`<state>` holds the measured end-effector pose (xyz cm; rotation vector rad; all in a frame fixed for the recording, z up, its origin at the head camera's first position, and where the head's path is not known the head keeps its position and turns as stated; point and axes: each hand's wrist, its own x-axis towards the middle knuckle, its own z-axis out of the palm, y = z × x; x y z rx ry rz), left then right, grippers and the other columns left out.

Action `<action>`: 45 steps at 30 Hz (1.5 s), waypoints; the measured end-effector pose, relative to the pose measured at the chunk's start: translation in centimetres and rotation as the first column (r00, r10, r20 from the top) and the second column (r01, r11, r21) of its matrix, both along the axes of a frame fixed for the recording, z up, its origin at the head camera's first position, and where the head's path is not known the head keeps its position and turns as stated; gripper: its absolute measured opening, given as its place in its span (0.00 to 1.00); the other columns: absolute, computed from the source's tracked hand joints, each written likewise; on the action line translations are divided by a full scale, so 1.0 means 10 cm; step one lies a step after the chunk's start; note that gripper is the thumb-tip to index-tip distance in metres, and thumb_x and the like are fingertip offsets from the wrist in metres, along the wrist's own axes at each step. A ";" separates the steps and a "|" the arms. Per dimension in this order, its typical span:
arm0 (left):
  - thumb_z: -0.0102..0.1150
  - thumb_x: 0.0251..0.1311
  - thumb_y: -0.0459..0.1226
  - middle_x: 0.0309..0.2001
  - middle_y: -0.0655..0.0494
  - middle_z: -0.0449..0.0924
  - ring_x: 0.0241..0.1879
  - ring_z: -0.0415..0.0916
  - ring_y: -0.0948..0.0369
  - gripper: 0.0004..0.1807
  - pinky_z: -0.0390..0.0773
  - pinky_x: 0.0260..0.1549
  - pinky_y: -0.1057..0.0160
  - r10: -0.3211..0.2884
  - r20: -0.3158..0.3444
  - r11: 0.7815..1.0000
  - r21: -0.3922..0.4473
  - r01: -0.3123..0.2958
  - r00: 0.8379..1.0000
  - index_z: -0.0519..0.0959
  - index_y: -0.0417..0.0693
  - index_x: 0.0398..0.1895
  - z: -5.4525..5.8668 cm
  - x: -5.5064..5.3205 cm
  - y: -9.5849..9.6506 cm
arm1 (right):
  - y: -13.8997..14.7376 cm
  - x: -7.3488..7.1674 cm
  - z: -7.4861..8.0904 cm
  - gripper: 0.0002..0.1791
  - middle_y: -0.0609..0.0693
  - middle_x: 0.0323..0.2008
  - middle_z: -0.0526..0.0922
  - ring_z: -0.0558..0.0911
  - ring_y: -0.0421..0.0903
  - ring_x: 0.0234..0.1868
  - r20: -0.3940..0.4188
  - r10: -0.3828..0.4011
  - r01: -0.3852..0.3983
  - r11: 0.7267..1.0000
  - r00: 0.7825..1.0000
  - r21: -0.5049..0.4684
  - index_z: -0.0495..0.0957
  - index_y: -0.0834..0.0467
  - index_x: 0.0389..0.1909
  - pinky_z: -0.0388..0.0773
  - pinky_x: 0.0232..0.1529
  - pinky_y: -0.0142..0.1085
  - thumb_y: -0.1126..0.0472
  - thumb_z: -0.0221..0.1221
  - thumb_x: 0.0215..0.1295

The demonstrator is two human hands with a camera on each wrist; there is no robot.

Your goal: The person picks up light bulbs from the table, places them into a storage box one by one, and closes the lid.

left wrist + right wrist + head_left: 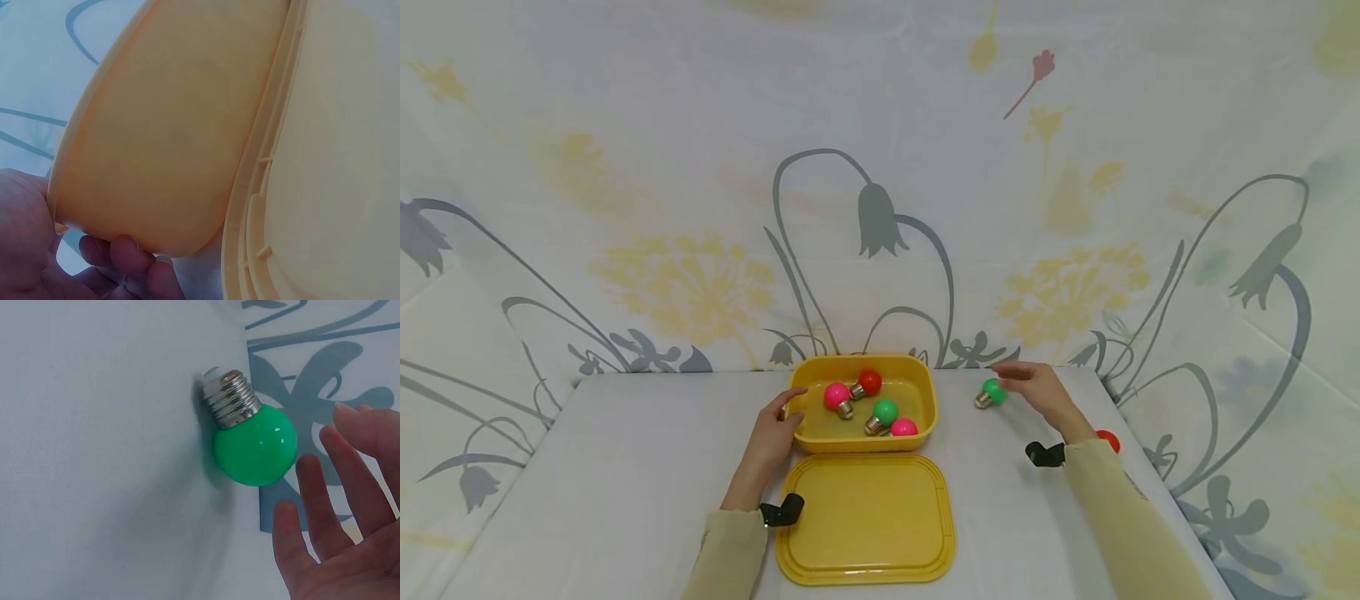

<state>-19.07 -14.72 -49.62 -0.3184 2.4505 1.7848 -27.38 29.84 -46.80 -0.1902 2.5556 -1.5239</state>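
My left hand [772, 431] grips the left end of a yellow plastic container [862, 445]. In the left wrist view its fingers [128, 253] curl against the outside of the container wall [169, 125], the thumb side by the rim. Inside the container lie a red bulb [870, 382], a green bulb [886, 412] and two pink bulbs, one [837, 396] further left, the other [904, 427] near the front wall. My right hand [1036, 392] hovers with fingers spread beside another green light bulb [256, 447], which lies on the table with its metal screw base pointing away from the hand.
A yellow lid [865, 521] lies flat in front of the container. A red bulb [1108, 440] is partly hidden behind my right sleeve. The white-covered table [617, 483] meets a floral-printed cloth [737, 208] at the back and sides.
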 end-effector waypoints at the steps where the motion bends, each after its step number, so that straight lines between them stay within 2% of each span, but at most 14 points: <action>1: 0.49 0.72 0.34 0.74 0.43 0.58 0.64 0.59 0.47 0.23 0.69 0.57 0.51 -0.001 0.001 1.000 0.001 0.001 1.000 0.71 0.55 0.69 0.00 0.00 0.00 | 0.01 0.00 -0.01 0.22 0.67 0.60 0.76 0.71 0.62 0.64 0.002 0.000 0.000 1.000 1.000 0.002 0.76 0.69 0.61 0.64 0.64 0.56 0.64 0.61 0.68; 10: 0.49 0.72 0.33 0.75 0.42 0.56 0.69 0.56 0.45 0.23 0.62 0.67 0.46 -0.005 -0.010 1.000 0.003 0.005 1.000 0.71 0.55 0.69 -0.02 -0.01 -0.01 | 0.04 0.03 -0.10 0.24 0.64 0.60 0.78 0.70 0.61 0.65 0.027 0.007 -0.007 1.000 1.000 -0.005 0.75 0.68 0.62 0.63 0.65 0.56 0.66 0.62 0.66; 13: 0.49 0.72 0.33 0.75 0.42 0.56 0.70 0.55 0.45 0.23 0.59 0.68 0.44 -0.004 -0.009 1.000 0.003 0.004 1.000 0.71 0.55 0.69 -0.02 -0.01 -0.01 | 0.01 0.06 -0.07 0.24 0.65 0.60 0.77 0.69 0.62 0.66 0.028 0.012 -0.012 1.000 1.000 -0.018 0.74 0.70 0.62 0.63 0.65 0.55 0.68 0.62 0.65; 17: 0.49 0.72 0.33 0.75 0.42 0.55 0.73 0.52 0.44 0.23 0.55 0.69 0.43 -0.003 -0.006 1.000 -0.002 0.003 1.000 0.71 0.55 0.69 -0.02 -0.01 -0.01 | 0.00 0.05 -0.09 0.24 0.65 0.60 0.77 0.70 0.61 0.65 0.021 0.021 -0.021 1.000 1.000 -0.013 0.74 0.71 0.61 0.66 0.63 0.52 0.69 0.61 0.65; 19: 0.48 0.72 0.33 0.75 0.42 0.56 0.74 0.51 0.44 0.23 0.54 0.70 0.43 -0.005 -0.011 1.000 -0.008 0.005 1.000 0.71 0.54 0.69 -0.02 -0.01 -0.01 | 0.02 0.02 -0.16 0.24 0.62 0.60 0.78 0.71 0.59 0.65 0.013 0.025 -0.025 1.000 1.000 0.000 0.76 0.69 0.61 0.68 0.61 0.48 0.68 0.62 0.64; 27: 0.49 0.71 0.33 0.74 0.41 0.57 0.73 0.52 0.44 0.23 0.55 0.69 0.43 -0.007 -0.019 1.000 -0.006 0.007 1.000 0.71 0.53 0.69 -0.02 -0.01 -0.01 | 0.03 0.02 -0.21 0.24 0.60 0.60 0.79 0.72 0.56 0.65 0.009 0.028 -0.028 1.000 1.000 0.002 0.77 0.68 0.60 0.71 0.57 0.39 0.67 0.64 0.62; 34: 0.49 0.71 0.32 0.74 0.41 0.57 0.72 0.54 0.45 0.23 0.57 0.69 0.44 -0.004 -0.013 1.000 -0.001 0.004 1.000 0.71 0.54 0.69 -0.01 -0.01 0.00 | 0.02 0.01 -0.22 0.24 0.64 0.63 0.75 0.71 0.60 0.65 0.005 0.042 -0.042 0.999 0.999 -0.011 0.75 0.71 0.60 0.70 0.50 0.27 0.71 0.63 0.62; 38: 0.49 0.71 0.32 0.74 0.41 0.57 0.71 0.55 0.45 0.23 0.57 0.69 0.44 -0.005 -0.015 1.000 0.001 0.005 1.000 0.71 0.54 0.69 -0.02 -0.01 -0.01 | 0.02 0.00 -0.23 0.24 0.67 0.64 0.73 0.70 0.63 0.65 -0.001 0.054 -0.054 0.999 0.999 -0.005 0.74 0.73 0.59 0.71 0.48 0.26 0.73 0.62 0.62; 45: 0.49 0.71 0.32 0.74 0.42 0.57 0.70 0.56 0.46 0.24 0.57 0.69 0.44 -0.004 -0.017 1.000 0.006 0.004 1.000 0.72 0.54 0.68 -0.04 -0.01 -0.01 | 0.04 0.03 -0.22 0.23 0.63 0.64 0.74 0.70 0.59 0.66 0.005 0.052 -0.052 0.999 0.999 0.002 0.78 0.68 0.59 0.70 0.51 0.26 0.70 0.64 0.61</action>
